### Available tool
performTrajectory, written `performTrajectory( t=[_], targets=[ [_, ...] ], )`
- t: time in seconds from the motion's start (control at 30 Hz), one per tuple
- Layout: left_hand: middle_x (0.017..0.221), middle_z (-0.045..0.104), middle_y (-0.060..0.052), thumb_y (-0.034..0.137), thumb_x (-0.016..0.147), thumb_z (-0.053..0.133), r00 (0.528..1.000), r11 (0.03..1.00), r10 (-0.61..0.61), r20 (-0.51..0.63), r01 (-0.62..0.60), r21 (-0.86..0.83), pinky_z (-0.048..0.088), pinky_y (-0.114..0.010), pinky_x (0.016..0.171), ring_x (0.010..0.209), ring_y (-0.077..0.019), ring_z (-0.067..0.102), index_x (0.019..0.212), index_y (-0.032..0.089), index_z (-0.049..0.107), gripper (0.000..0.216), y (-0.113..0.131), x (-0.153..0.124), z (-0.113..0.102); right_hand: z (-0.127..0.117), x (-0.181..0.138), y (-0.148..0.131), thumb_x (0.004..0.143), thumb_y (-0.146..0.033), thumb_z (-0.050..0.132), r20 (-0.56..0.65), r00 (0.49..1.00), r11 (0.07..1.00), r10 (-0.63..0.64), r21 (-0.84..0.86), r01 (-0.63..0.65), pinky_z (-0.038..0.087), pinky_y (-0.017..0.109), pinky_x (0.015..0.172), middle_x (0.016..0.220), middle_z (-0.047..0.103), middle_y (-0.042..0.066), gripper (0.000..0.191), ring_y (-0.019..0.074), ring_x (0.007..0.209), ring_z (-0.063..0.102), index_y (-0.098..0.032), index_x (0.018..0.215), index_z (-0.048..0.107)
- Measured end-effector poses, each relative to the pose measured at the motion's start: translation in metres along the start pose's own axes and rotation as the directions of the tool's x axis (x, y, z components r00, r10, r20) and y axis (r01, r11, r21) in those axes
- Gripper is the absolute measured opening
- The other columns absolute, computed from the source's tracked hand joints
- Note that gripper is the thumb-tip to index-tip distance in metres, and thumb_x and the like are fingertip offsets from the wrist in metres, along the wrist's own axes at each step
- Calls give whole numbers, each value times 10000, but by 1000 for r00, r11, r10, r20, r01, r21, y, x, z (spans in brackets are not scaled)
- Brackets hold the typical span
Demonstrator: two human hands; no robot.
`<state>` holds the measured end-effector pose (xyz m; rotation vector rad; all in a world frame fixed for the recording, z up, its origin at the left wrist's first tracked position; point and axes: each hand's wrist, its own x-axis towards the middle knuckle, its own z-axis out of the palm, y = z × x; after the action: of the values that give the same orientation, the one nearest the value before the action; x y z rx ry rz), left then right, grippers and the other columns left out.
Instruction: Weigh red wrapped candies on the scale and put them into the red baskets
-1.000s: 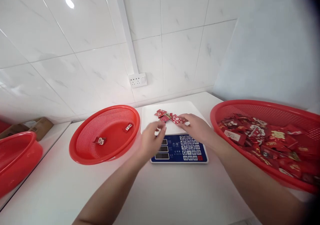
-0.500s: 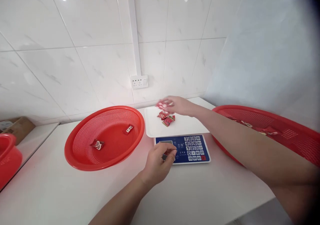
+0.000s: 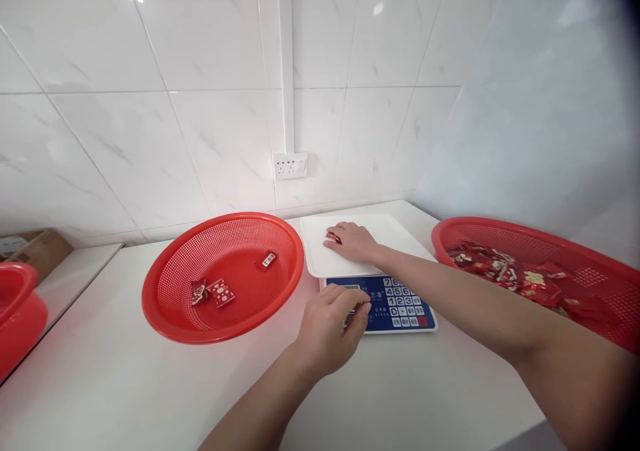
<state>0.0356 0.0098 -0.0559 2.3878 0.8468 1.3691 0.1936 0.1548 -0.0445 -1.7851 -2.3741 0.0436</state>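
My right hand rests on the white pan of the scale, its fingers curled around small red wrapped packets. Only a sliver of red shows between thumb and fingers; the palm hides the remainder. Just in front of the scale's blue keypad, my left hand hovers with thumb and forefinger bent together in a loop. Nothing can be seen in it, and it covers part of the display. A red perforated basket to the left contains a white-dotted packet and two other packets.
At the right, another red basket holds a heap of red packets, partly behind my forearm. A red tub and a cardboard box stand at far left. A wall socket is behind the white table.
My right hand has lowered onto the pan and covers the packets there. The dotted packet it held above the pan now lies in the left basket. The view has shifted slightly.
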Motion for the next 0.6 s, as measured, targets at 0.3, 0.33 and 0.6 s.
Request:
performTrajectory(
  t=[0.3, 0.33, 0.6],
  targets=[
    [752, 685, -39, 206, 894, 462, 1000, 999, 26, 6, -26, 18, 475, -264, 578, 659, -144, 596, 903, 197, 607, 145, -2, -1, -2, -6, 12, 7, 910, -372, 370, -113, 991, 997, 73, 36, -69, 349, 270, 645, 854, 676, 81, 358, 206, 792, 596, -175, 794, 644],
    [750, 684, -38, 203, 893, 464, 1000, 999, 28, 9, -28, 21, 474, -264, 576, 656, -144, 594, 902, 196, 606, 143, -2, -1, -2, -7, 13, 7, 905, -373, 377, -123, 988, 995, 90, 54, -84, 339, 267, 628, 821, 679, 77, 358, 205, 777, 596, -173, 768, 640],
    [733, 678, -38, 206, 898, 445, 998, 998, 33, 59, -36, 53, 484, -263, 584, 667, -149, 606, 899, 200, 616, 172, -2, -1, 0, -36, 35, -35, 922, -359, 325, -215, 964, 958, 157, 272, -95, 355, 246, 605, 810, 690, 74, 407, 180, 771, 607, -146, 782, 643]
  ],
)
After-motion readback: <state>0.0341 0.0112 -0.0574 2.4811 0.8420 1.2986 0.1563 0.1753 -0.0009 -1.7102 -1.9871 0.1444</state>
